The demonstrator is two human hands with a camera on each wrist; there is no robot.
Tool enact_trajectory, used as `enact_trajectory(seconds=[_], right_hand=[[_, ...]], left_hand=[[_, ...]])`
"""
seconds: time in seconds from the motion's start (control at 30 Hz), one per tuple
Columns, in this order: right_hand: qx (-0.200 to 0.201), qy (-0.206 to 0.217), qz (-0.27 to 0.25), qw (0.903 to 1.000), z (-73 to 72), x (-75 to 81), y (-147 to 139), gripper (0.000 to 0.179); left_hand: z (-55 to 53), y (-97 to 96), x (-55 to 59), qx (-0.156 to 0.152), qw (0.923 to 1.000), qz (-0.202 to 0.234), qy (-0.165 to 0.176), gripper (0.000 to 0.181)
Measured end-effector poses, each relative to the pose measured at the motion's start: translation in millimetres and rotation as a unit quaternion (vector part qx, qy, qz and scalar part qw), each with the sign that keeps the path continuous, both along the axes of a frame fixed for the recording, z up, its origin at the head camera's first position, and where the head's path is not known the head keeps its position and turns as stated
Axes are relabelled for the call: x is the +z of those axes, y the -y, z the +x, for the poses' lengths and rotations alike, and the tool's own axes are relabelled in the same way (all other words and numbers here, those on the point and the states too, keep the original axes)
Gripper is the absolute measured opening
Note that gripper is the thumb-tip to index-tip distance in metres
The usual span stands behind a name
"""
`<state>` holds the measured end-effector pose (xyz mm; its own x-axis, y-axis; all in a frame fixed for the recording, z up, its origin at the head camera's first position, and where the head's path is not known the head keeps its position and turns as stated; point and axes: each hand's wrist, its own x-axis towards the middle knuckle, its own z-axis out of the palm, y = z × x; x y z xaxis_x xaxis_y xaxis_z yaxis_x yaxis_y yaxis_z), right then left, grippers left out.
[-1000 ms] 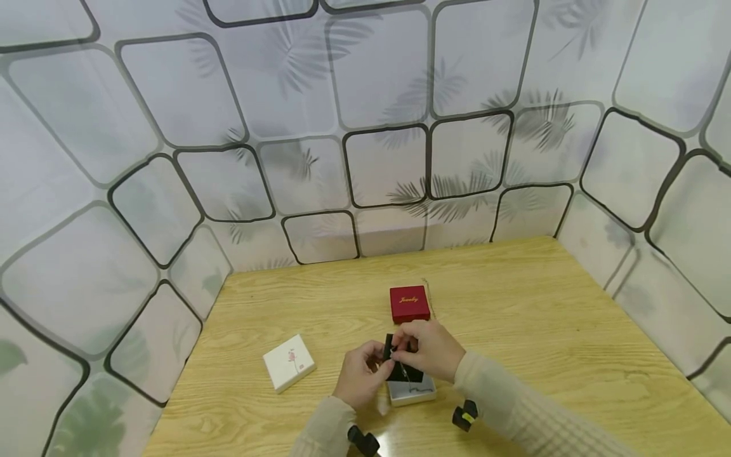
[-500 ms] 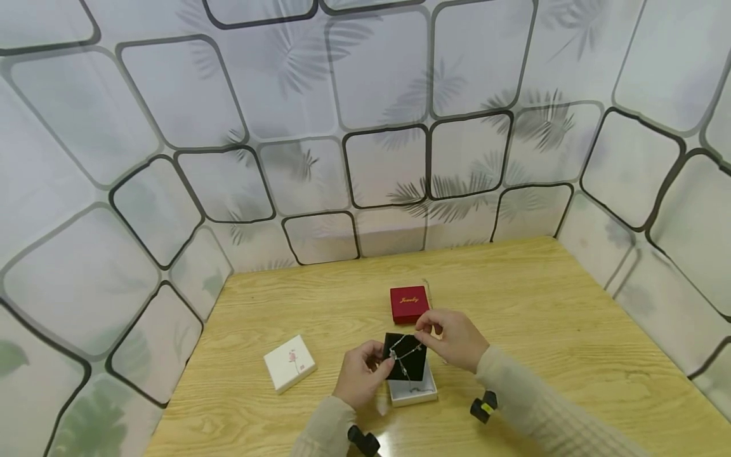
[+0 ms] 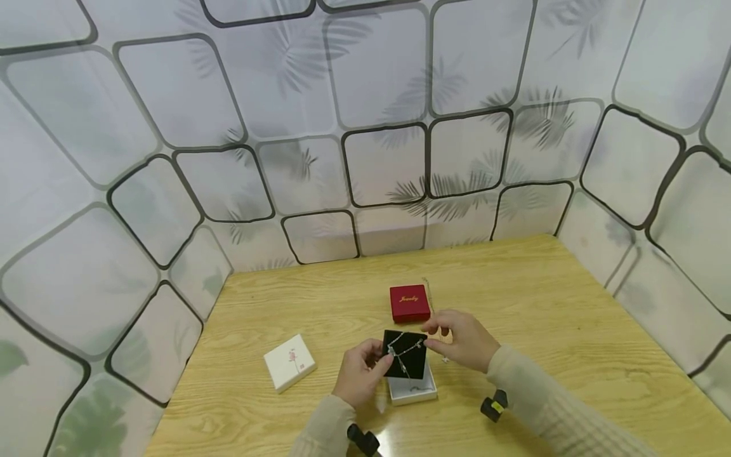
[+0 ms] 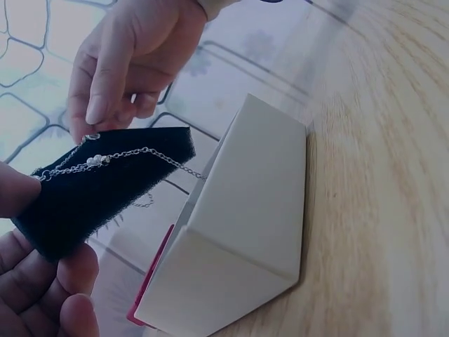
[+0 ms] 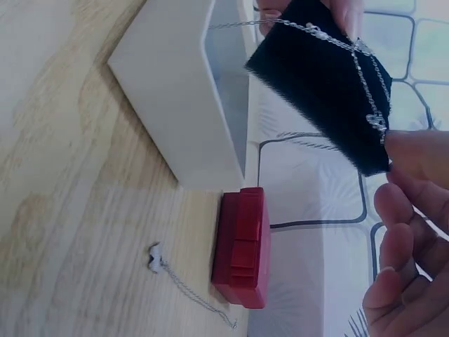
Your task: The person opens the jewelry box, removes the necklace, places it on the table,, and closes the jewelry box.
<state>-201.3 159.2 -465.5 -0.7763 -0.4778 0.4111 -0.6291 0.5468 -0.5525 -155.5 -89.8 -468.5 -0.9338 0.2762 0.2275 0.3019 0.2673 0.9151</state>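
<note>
In the head view my left hand (image 3: 358,374) holds a square black velvet pad (image 3: 415,365) by its left edge, thumb in front and fingers behind. A silver chain with small charms (image 5: 316,31) loops across the pad's face, and my left thumb presses part of it. One length of it trails into the open white box (image 4: 231,217) below the pad. My right hand (image 3: 465,341) is at the pad's upper right corner. In the right wrist view its thumb and forefinger pinch there, right where the chain meets the edge beside a charm.
A red jewelry box (image 3: 410,303) with gold lettering stands behind the pad. Another fine chain with a charm (image 5: 155,258) lies on the wood table beside it. The white box lid (image 3: 290,363) with a pink flower lies to the left.
My right hand drew the chain rightward and up from the pad's middle, then settled at its upper right corner. More of the pad now shows. My left hand stayed in place.
</note>
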Motion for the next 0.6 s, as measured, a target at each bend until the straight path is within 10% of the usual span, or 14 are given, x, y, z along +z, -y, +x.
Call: enact_trajectory(seconds=[0.6], right_hand=[[0.0, -0.022, -0.014, 0.9997, -1.2, -4.1, 5.3, 0.012]], left_hand=[[-0.1, 1.2, 0.2, -0.018, 0.9998, 0.001, -0.001, 0.01]])
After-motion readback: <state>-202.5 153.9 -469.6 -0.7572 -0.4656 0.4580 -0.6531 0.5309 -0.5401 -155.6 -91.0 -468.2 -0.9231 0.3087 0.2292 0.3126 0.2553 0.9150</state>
